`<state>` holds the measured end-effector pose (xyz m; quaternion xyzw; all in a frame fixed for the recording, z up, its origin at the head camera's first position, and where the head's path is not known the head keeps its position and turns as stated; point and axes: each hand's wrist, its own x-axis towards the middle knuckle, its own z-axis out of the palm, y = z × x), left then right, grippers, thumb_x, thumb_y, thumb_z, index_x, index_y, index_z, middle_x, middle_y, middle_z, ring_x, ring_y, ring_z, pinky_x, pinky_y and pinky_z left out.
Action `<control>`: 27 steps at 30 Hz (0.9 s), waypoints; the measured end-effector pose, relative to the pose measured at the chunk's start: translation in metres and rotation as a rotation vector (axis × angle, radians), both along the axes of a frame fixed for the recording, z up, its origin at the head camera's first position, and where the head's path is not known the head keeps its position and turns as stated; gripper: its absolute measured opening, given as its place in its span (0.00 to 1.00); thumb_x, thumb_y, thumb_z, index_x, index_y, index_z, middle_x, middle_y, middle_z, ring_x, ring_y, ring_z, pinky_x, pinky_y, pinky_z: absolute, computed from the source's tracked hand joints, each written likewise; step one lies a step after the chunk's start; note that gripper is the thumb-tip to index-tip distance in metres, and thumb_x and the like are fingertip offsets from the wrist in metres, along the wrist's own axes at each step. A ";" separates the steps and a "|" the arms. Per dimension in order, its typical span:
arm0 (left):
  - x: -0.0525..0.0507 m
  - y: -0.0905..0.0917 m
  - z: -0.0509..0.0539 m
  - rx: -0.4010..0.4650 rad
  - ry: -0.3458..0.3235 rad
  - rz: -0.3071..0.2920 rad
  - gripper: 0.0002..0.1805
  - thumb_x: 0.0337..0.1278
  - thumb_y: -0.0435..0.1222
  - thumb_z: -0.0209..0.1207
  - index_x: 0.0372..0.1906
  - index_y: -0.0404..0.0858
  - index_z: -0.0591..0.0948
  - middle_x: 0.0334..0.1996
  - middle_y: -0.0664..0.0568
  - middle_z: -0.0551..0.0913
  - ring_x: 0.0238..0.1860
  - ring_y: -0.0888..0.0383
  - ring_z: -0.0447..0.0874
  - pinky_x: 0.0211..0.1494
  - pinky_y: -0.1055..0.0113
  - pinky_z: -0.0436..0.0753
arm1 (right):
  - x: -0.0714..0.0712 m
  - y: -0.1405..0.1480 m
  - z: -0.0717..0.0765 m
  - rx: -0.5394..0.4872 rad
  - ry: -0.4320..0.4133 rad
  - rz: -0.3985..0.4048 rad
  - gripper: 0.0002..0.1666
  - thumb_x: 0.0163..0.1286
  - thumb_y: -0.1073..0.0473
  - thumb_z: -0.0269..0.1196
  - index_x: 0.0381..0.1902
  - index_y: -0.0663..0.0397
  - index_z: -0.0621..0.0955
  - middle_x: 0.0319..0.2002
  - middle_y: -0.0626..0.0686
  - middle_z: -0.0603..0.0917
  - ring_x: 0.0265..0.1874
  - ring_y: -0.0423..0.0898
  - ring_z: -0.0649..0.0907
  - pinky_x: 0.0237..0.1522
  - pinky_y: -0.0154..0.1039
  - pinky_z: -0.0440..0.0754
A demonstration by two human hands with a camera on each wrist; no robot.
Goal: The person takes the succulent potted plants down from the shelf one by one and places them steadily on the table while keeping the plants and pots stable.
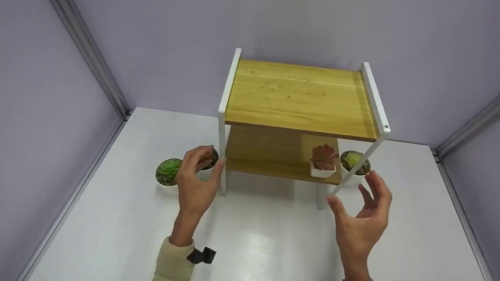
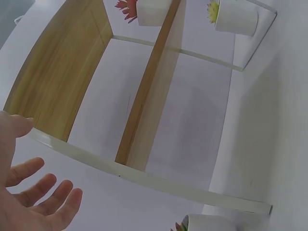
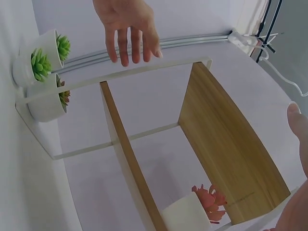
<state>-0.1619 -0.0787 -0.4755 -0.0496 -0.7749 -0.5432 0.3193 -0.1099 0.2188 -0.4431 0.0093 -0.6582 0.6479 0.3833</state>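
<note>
A two-tier shelf (image 1: 300, 98) with wooden boards and white metal sides stands between my hands. My left hand (image 1: 195, 191) is held beside its left front leg, fingers bent softly and apart from the thumb, gripping nothing. By the right front leg, my right hand (image 1: 361, 223) has its thumb and fingers spread around empty air. Whether either thumb touches the frame, I cannot tell. On the lower board, toward the right, sits a reddish succulent (image 1: 324, 156) in a white pot. The right wrist view shows the left hand (image 3: 129, 19) with fingers extended.
Left of the shelf stand a green succulent (image 1: 169, 170) and a brownish one (image 1: 209, 159), partly behind my left hand; the right wrist view shows another green succulent (image 3: 63, 47) there. A yellow-green succulent (image 1: 353, 160) stands by the right leg. Pale walls enclose the white table (image 1: 260, 254).
</note>
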 end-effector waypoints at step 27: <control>-0.022 0.006 0.014 0.172 -0.159 0.013 0.18 0.72 0.46 0.66 0.57 0.39 0.87 0.50 0.46 0.91 0.49 0.52 0.93 0.55 0.52 0.90 | -0.013 -0.053 -0.018 0.129 -0.224 -0.164 0.56 0.54 0.64 0.83 0.76 0.66 0.66 0.77 0.65 0.68 0.80 0.59 0.66 0.82 0.58 0.63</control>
